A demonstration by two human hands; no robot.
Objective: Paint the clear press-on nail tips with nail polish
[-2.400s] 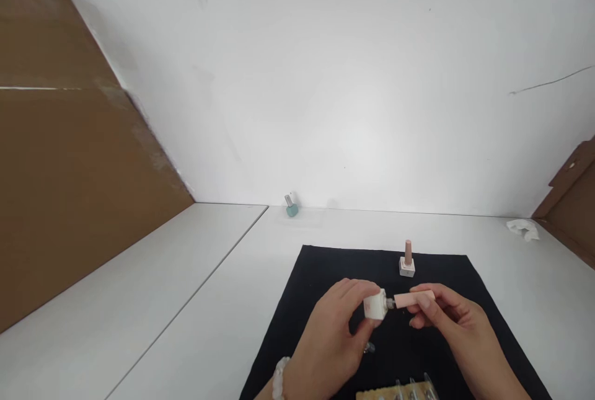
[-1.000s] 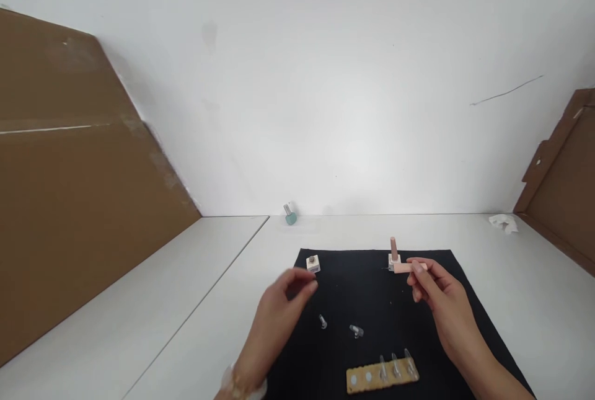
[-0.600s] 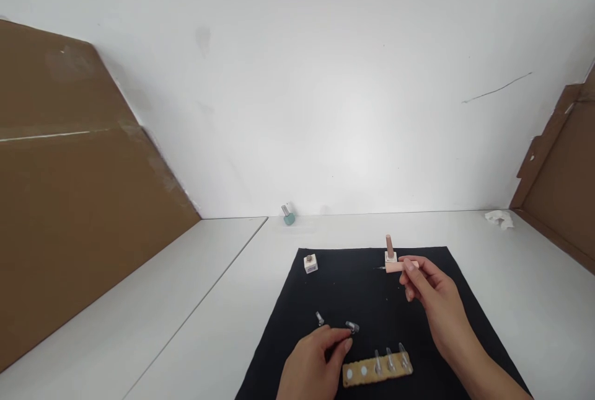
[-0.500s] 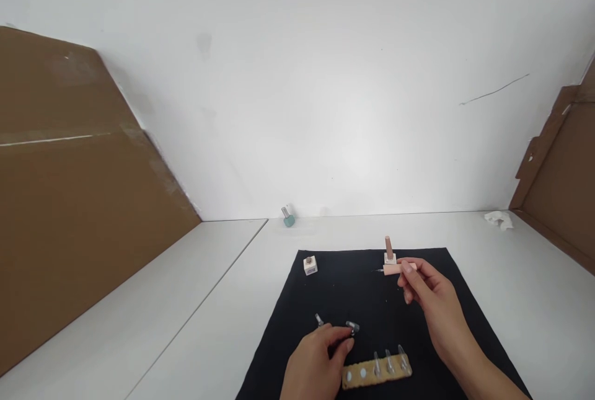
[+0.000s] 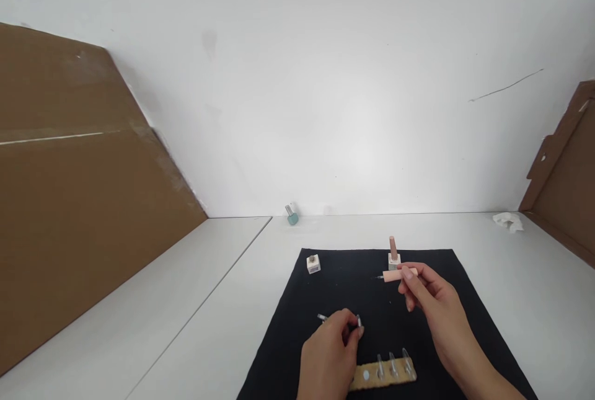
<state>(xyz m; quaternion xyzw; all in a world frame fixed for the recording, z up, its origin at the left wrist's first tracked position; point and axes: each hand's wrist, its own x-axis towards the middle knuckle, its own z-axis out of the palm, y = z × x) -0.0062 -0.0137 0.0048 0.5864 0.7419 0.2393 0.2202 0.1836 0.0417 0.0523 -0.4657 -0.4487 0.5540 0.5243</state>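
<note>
My right hand grips a pale pink nail polish brush by its cap, its thin bristle end pointing left above the black cloth. Between the thumb and index finger of my left hand is a small clear nail tip, held nearly upright. Another small clear piece shows just left of that hand. Below it lies a tan strip with white dots and clear nail tips standing on it; my left hand hides its left end.
An uncapped white polish bottle stands at the cloth's back left. A capped bottle stands behind the brush. Near the wall lies a tilted teal bottle; crumpled tissue is at right. Cardboard panels flank the table.
My left hand has lifted the nail tip off the cloth and turned it upright, shifting slightly right. My right hand keeps the brush almost still. The whole view has shifted slightly.
</note>
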